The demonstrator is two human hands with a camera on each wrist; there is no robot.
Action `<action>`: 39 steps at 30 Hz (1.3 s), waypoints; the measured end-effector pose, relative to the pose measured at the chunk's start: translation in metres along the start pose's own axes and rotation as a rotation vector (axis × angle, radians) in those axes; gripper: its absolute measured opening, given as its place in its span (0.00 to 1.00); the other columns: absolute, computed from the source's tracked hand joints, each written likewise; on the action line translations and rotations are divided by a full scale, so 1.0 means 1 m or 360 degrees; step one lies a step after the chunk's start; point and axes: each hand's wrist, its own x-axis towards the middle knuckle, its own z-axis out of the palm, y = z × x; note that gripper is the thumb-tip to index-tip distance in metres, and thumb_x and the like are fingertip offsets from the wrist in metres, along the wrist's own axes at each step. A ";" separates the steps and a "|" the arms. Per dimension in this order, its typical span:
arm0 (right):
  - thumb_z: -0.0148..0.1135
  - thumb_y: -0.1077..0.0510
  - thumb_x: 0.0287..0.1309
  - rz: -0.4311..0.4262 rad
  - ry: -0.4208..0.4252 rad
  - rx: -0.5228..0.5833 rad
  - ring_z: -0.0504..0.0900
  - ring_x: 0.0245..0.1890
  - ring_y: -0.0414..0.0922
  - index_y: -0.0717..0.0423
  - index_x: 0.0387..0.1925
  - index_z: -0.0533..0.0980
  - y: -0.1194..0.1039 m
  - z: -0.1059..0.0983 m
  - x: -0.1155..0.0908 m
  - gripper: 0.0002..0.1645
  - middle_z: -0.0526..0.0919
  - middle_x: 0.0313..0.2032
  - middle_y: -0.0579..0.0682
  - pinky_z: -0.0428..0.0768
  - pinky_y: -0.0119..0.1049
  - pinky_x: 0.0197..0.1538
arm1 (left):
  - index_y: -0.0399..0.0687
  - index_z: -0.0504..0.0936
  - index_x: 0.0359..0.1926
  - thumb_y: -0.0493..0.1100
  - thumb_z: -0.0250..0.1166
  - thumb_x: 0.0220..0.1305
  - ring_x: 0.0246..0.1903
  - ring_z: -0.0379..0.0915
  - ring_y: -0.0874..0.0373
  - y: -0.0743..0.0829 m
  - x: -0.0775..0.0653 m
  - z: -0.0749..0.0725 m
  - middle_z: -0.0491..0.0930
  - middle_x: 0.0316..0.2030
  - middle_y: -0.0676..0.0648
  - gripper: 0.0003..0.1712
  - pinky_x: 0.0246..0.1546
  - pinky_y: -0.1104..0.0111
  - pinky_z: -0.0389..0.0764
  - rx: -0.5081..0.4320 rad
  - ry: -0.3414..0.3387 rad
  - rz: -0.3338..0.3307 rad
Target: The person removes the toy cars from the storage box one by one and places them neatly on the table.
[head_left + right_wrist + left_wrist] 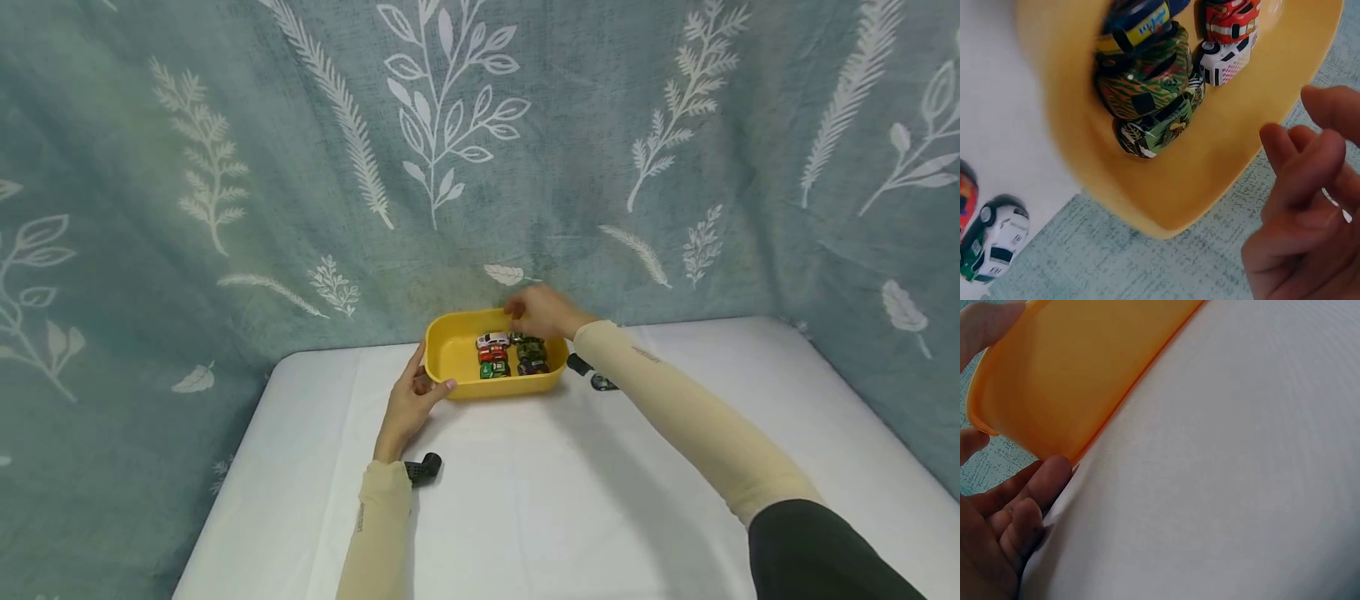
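A yellow plastic bin (453, 354) stands on the white-covered table against the curtain. My left hand (407, 407) grips its left end, thumb against the wall and fingers around the corner. Inside lie several toy cars: a white one (492, 340), a red one (492, 354) and a green one (494, 370) in one row. A camouflage-patterned car (1147, 78) and a dark blue one (1141, 28) are among those in the other row. Over the bin's far right rim hovers my right hand (551, 311), fingers loosely bent and holding nothing in the right wrist view.
Outside the bin on the right, partly hidden by my forearm, a green-and-white toy car (1000, 240) lies beside a red-orange one (966, 194). A teal leaf-patterned curtain (465, 250) hangs directly behind the bin. The white tablecloth (510, 500) stretches in front.
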 end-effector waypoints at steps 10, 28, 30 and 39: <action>0.65 0.53 0.75 -0.0019 -0.0215 -0.0210 0.85 0.60 0.52 0.56 0.67 0.80 -0.004 0.014 0.025 0.24 0.86 0.59 0.56 0.82 0.49 0.63 | 0.70 0.55 0.85 0.55 0.79 0.63 0.35 0.70 0.54 -0.001 0.002 -0.001 0.82 0.57 0.40 0.57 0.34 0.66 0.72 0.0010 0.0000 0.0006; 0.61 0.59 0.76 -0.0090 -0.0262 -0.0540 0.87 0.51 0.52 0.55 0.59 0.84 -0.011 0.031 0.038 0.15 0.89 0.53 0.54 0.85 0.50 0.58 | 0.73 0.56 0.84 0.55 0.79 0.63 0.34 0.71 0.54 0.000 0.004 -0.001 0.82 0.58 0.41 0.56 0.33 0.68 0.73 0.0007 -0.0005 0.0000; 0.62 0.59 0.76 -0.0084 -0.0257 -0.0545 0.87 0.48 0.51 0.54 0.56 0.84 -0.010 0.032 0.041 0.13 0.89 0.50 0.53 0.85 0.50 0.56 | 0.72 0.56 0.84 0.55 0.79 0.63 0.34 0.71 0.54 0.000 0.004 -0.001 0.82 0.58 0.41 0.56 0.34 0.68 0.73 0.0005 0.0000 0.0005; 0.64 0.62 0.73 -0.0066 -0.0285 -0.0583 0.82 0.37 0.48 0.52 0.49 0.85 -0.012 0.036 0.046 0.07 0.87 0.41 0.50 0.82 0.45 0.45 | 0.73 0.56 0.84 0.56 0.78 0.63 0.34 0.71 0.54 -0.001 0.004 -0.002 0.82 0.57 0.42 0.56 0.34 0.67 0.73 0.0029 0.0010 -0.0004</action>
